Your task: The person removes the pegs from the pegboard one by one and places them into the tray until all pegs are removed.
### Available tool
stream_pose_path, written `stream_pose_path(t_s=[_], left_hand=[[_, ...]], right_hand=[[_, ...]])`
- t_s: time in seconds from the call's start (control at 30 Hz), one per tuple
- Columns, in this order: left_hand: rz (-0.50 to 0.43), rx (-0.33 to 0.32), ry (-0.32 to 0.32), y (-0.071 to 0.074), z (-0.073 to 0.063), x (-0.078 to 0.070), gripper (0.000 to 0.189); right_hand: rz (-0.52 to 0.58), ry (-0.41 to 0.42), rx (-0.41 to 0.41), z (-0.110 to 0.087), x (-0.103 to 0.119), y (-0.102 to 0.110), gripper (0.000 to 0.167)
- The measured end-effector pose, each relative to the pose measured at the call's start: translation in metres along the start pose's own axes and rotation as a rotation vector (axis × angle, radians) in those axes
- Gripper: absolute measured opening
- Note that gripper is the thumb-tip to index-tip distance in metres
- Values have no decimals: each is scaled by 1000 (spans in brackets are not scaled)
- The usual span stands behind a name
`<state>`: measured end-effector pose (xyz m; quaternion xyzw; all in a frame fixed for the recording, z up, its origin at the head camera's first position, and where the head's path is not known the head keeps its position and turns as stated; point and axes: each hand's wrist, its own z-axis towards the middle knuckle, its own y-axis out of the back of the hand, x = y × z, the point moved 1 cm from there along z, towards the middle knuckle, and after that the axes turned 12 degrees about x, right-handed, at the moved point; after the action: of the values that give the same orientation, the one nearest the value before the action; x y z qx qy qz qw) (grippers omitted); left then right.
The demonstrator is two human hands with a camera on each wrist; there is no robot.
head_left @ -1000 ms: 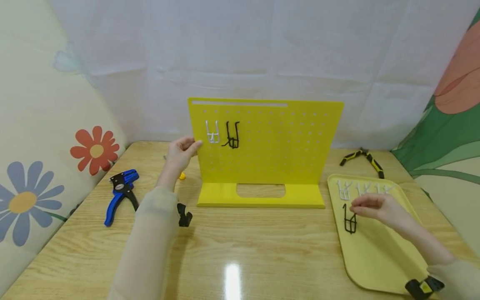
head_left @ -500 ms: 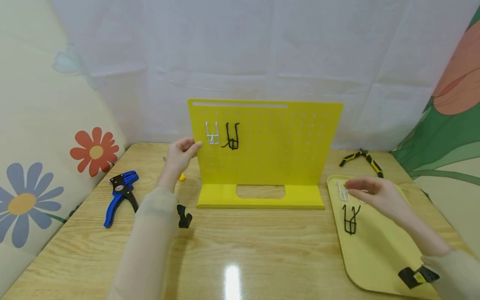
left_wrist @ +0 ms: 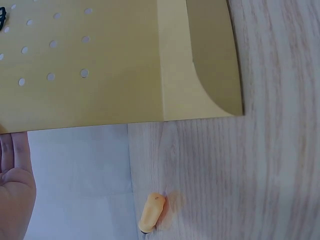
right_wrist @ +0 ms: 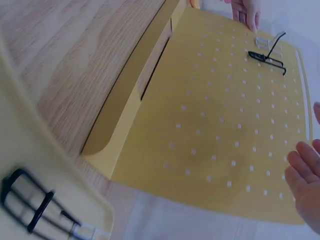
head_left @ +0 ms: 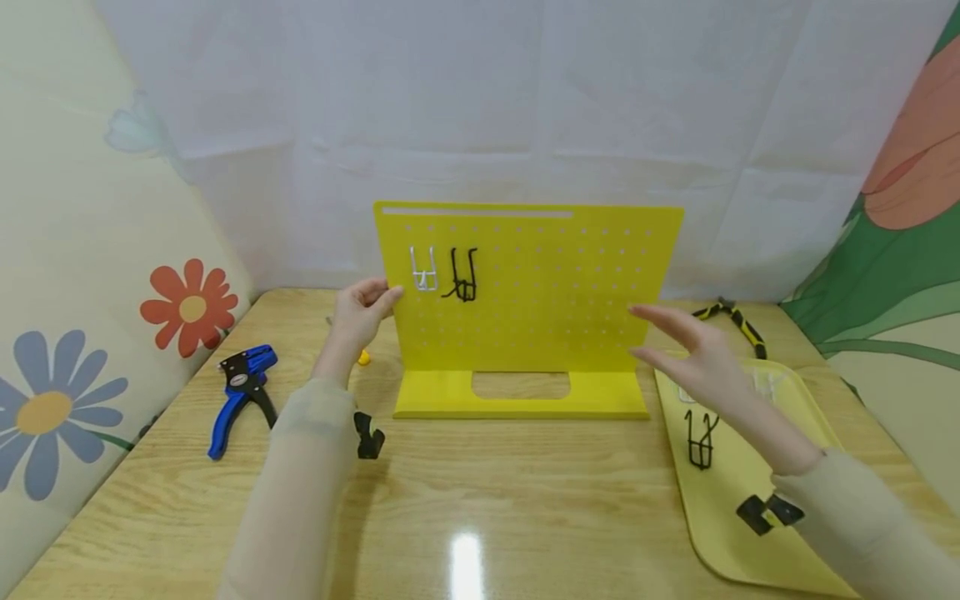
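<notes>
Yellow pegboard (head_left: 555,321) upright on the tabletop (head_left: 540,500), a hand at each side edge.
Left hand (head_left: 356,318) pinches the board's left edge between thumb and fingers (head_left: 371,287); right hand (head_left: 701,358) holds nothing, its thumb and fingers spread beside the right edge, though whether they touch it I cannot tell. White hook (head_left: 424,279) and black hook (head_left: 464,287) hang side by side, upper left on the board; another black hook (head_left: 701,442) lies on the tray (head_left: 720,533) at right.

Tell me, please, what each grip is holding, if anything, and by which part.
The left grip holds the yellow pegboard by its left edge, about midway up; the right grip holds nothing.
</notes>
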<state>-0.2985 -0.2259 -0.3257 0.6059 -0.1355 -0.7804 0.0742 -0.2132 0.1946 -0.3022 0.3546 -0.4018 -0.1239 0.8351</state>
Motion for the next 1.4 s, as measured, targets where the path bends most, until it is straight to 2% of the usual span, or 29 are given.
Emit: stream_pose_path(t_s=[0.27, 0.47, 0.63, 0.8, 0.93, 1.17, 1.4], left_hand=[[-16, 2, -11, 0, 1, 1, 25], [-25, 3, -26, 0, 0, 0, 22], [-26, 7, -24, 0, -1, -3, 29], [13, 9, 11, 0, -2, -4, 37], [30, 13, 27, 0, -2, -2, 38], [40, 15, 17, 1, -2, -1, 38], [40, 18, 16, 0, -2, -1, 38]], right_hand=[[-58, 221, -61, 39, 17, -38, 46], [-119, 339, 22, 58, 28, -64, 46], [-126, 338, 68, 72, 34, -77, 45], [-105, 346, 77, 86, 38, -88, 43], [-84, 382, 74, 96, 42, -97, 41], [-85, 454, 65, 115, 52, -109, 44], [-134, 417, 93, 131, 59, -119, 44]])
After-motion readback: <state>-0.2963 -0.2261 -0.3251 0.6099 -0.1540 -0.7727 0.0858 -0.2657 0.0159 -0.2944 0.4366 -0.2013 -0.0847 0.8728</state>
